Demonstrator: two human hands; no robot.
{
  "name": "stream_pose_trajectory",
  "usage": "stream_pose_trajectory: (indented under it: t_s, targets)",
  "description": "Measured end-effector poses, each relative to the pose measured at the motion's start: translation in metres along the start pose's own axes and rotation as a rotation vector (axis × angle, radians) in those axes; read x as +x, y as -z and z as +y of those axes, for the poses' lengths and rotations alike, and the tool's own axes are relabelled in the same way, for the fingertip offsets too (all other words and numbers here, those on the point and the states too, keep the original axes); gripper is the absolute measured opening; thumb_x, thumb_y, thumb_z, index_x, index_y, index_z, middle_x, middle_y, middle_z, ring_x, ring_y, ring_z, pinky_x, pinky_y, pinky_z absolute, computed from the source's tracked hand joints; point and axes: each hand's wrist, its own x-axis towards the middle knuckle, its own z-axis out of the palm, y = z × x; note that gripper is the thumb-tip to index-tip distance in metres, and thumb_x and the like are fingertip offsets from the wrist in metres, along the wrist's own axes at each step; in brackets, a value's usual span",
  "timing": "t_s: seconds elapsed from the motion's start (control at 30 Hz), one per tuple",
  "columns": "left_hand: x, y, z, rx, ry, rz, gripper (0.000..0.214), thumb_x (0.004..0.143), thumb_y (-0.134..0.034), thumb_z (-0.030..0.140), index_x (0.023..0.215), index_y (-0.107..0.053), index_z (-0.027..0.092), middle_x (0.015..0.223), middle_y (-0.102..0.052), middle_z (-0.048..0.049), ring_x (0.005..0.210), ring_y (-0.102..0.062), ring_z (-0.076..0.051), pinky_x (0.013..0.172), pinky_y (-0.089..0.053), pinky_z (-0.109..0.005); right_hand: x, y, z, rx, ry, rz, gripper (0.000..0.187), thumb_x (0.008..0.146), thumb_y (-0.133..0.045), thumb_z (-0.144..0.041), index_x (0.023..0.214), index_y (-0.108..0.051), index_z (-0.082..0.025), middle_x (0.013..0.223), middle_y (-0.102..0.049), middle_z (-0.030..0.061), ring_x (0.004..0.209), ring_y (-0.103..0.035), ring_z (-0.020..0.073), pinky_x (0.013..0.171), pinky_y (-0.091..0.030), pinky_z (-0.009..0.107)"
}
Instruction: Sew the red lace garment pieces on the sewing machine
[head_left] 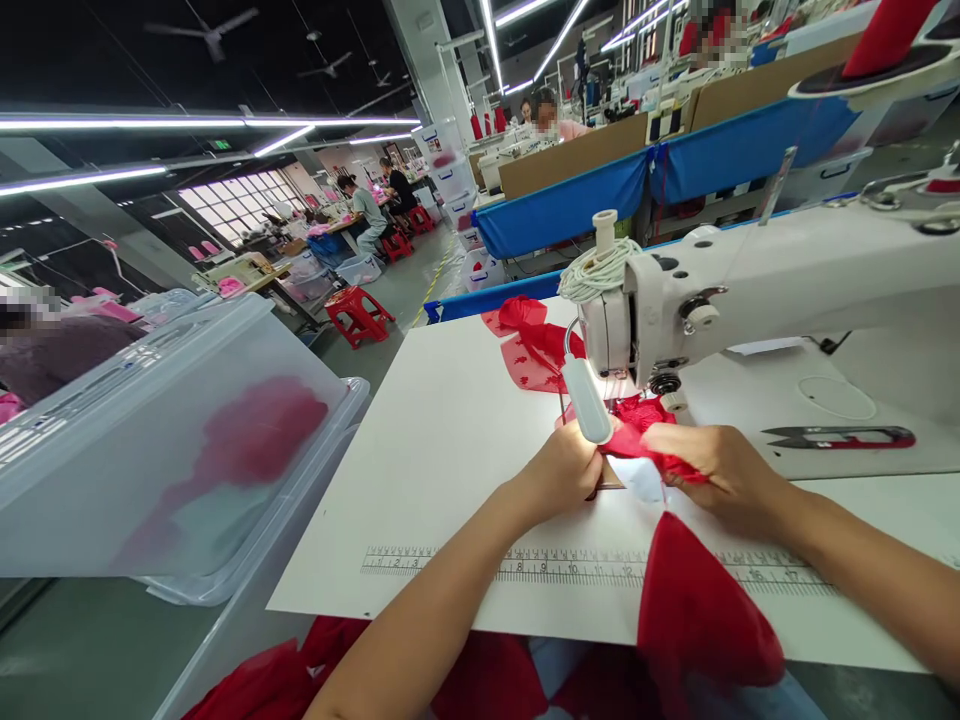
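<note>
A white sewing machine [787, 275] stands on a white table [450, 440]. Red fabric [645, 440] lies under its needle and trails behind the machine, and more of it hangs over the table's near edge onto my lap. My left hand [562, 470] rests on the cloth left of the needle, fingers curled down onto it below the small lamp [587, 400]. My right hand [720, 470] pinches the red fabric just right of the needle, fingers closed on it.
Thread snips [840, 437] lie on the machine bed to the right. A printed ruler [525, 565] runs along the table's front. A clear plastic bin [165, 440] with red pieces sits at my left. Other people work at far tables, with red stools in the aisle.
</note>
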Motion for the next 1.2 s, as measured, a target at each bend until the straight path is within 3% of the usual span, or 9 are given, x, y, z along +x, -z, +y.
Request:
stream_pose_trajectory:
  t_s: [0.17,0.33,0.5,0.63,0.73,0.83,0.9,0.97,1.2]
  targets:
    - [0.0,-0.005,-0.001,-0.183,-0.021,0.033,0.018,0.079,-0.047,0.006,0.088,-0.049,0.021,0.073,-0.055,0.0022,0.067,-0.053,-0.015,0.066,-0.05,-0.028,0.002,0.006,0.003,0.236,-0.104,-0.02,0.059,0.106,-0.023,-0.06,0.073,-0.054,-0.022,0.074,-0.061,0.003,0.063,-0.055,0.0169,0.059,-0.04,0.029]
    - [0.001,-0.012,-0.005,-0.193,0.039,0.065,0.02,0.083,-0.046,0.008,0.071,-0.04,0.022,0.069,-0.051,0.0022,0.069,-0.052,-0.015,0.065,-0.047,-0.027,0.004,0.001,0.007,0.279,-0.123,-0.005,0.063,0.104,-0.023,-0.065,0.063,-0.045,-0.022,0.063,-0.051,0.0003,0.055,-0.045,0.015,0.054,-0.035,0.028]
    - [0.006,-0.017,-0.008,-0.165,0.013,0.071,0.032,0.083,-0.066,0.018,0.067,-0.039,0.021,0.067,-0.048,0.0039,0.067,-0.049,-0.013,0.062,-0.042,-0.025,0.004,-0.003,0.009,0.26,-0.099,0.034,0.064,0.104,-0.022,-0.065,0.063,-0.046,-0.022,0.062,-0.05,0.0004,0.053,-0.044,0.0141,0.052,-0.034,0.028]
    - [0.004,-0.024,-0.009,0.003,-0.052,0.109,0.03,0.086,-0.064,0.016,0.067,-0.042,0.02,0.066,-0.045,0.0037,0.065,-0.045,-0.013,0.059,-0.036,-0.024,0.002,0.001,0.009,0.122,0.001,-0.018,0.051,0.107,-0.028,-0.051,0.076,-0.057,-0.022,0.072,-0.062,0.0028,0.06,-0.054,0.0154,0.056,-0.038,0.028]
    - [0.0,-0.026,-0.011,0.055,-0.093,0.1,0.017,0.083,-0.059,0.01,0.072,-0.052,0.02,0.068,-0.049,0.0025,0.065,-0.046,-0.014,0.059,-0.035,-0.025,-0.003,0.006,0.012,-0.054,0.102,0.003,0.021,0.1,-0.047,-0.033,0.097,-0.065,-0.023,0.087,-0.071,0.0036,0.068,-0.061,0.0166,0.056,-0.038,0.027]
    - [-0.004,-0.026,-0.013,0.127,-0.145,0.101,0.012,0.085,-0.055,0.009,0.083,-0.062,0.019,0.072,-0.055,0.001,0.064,-0.048,-0.014,0.059,-0.037,-0.026,-0.007,0.009,0.014,-0.163,0.185,0.042,0.039,0.083,-0.047,-0.006,0.112,-0.064,-0.025,0.105,-0.073,0.0023,0.072,-0.063,0.0157,0.054,-0.035,0.027]
    - [-0.006,-0.027,-0.013,0.201,-0.195,0.113,0.015,0.087,-0.055,0.013,0.095,-0.066,0.018,0.074,-0.059,0.0,0.064,-0.05,-0.015,0.057,-0.037,-0.026,-0.008,0.01,0.014,-0.204,0.218,0.022,0.054,0.067,-0.041,0.004,0.106,-0.063,-0.025,0.107,-0.071,0.0004,0.069,-0.059,0.0143,0.054,-0.031,0.028]
    - [-0.008,-0.029,-0.011,0.262,-0.224,0.115,0.017,0.088,-0.056,0.015,0.1,-0.068,0.017,0.076,-0.062,-0.0011,0.063,-0.052,-0.015,0.054,-0.036,-0.026,-0.008,0.009,0.013,-0.241,0.225,0.013,0.052,0.057,-0.039,0.006,0.095,-0.06,-0.024,0.097,-0.069,-0.0003,0.063,-0.053,0.014,0.055,-0.027,0.03]
    - [-0.015,-0.027,0.004,0.369,-0.182,-0.002,0.022,0.099,-0.047,0.013,0.099,-0.069,0.016,0.095,-0.066,-0.0069,0.071,-0.058,-0.016,0.059,-0.047,-0.027,-0.005,0.008,0.008,-0.28,0.234,0.062,0.029,0.06,-0.043,0.004,0.072,-0.043,-0.023,0.073,-0.051,-0.0008,0.06,-0.037,0.0167,0.056,-0.02,0.032]
